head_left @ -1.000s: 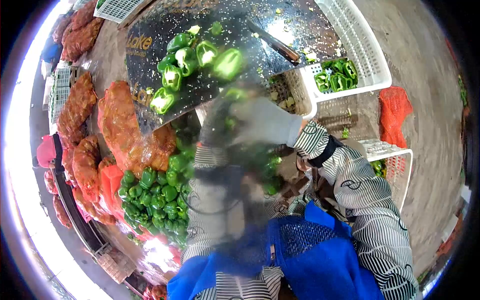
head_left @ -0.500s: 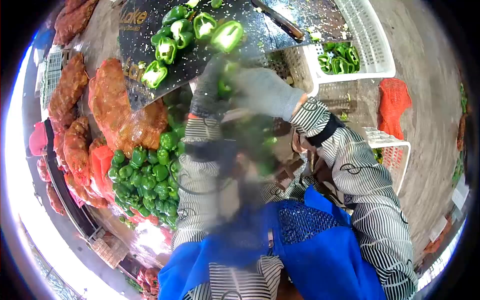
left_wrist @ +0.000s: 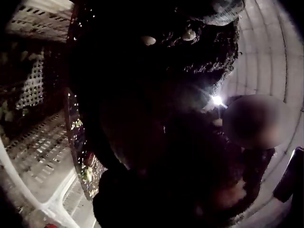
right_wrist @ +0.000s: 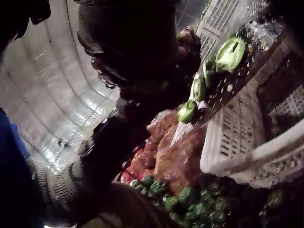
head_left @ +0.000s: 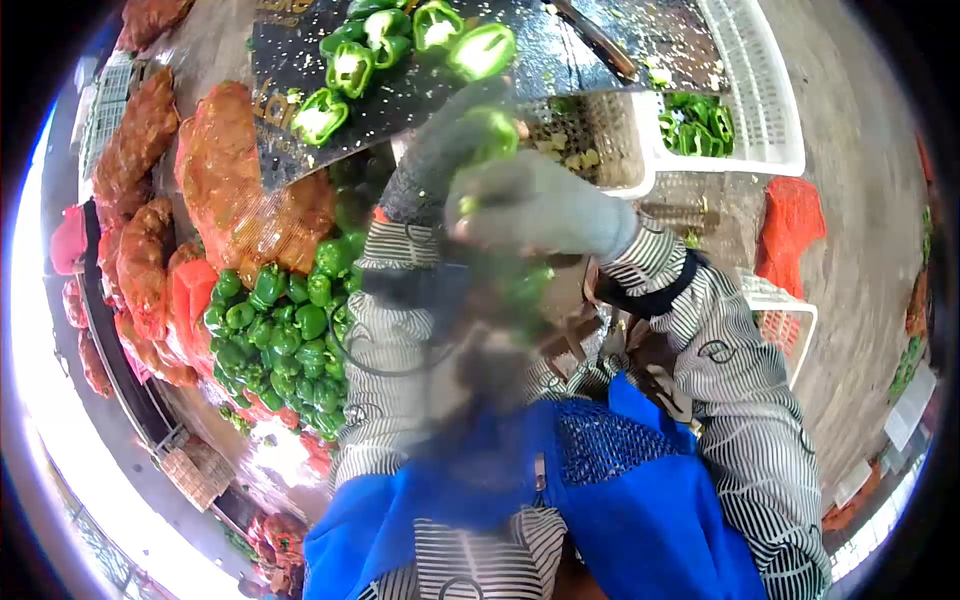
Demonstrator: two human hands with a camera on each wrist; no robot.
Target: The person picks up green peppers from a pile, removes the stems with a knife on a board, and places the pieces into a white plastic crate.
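My left hand grips a pepper at the board's near edge, the basket just beside it. I cannot tell what my right hand holds. Both hands are nearer the board than before.

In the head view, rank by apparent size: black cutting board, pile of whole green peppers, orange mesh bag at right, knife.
1. black cutting board, though partly out of frame
2. pile of whole green peppers
3. orange mesh bag
4. knife, partly out of frame
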